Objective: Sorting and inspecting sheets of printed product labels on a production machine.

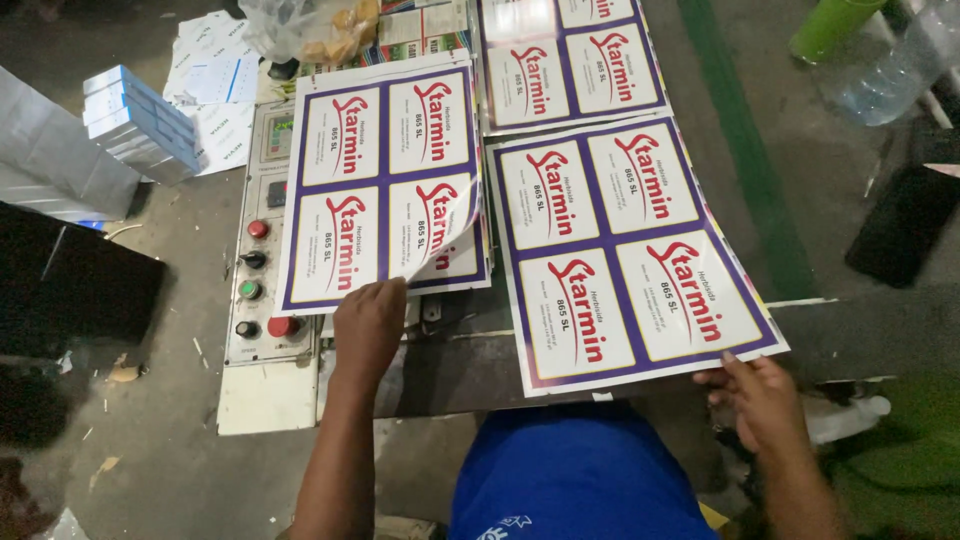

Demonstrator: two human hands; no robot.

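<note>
Hands handling printed label sheets at a bench.
Left hand (368,322) is pinching and lifting the corner of the top sheet (385,180) on a stack just above its grip; right hand (762,397) is gripping the lower edge of a second sheet (625,250); control panel (262,260) is lying left of the left grip.

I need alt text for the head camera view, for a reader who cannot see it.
Seen from above, a person's left hand lifts the corner of the top label sheet on a stack, while the right hand holds the edge of another purple-bordered sheet of four labels. A control panel with coloured buttons lies left of the stack.
</note>
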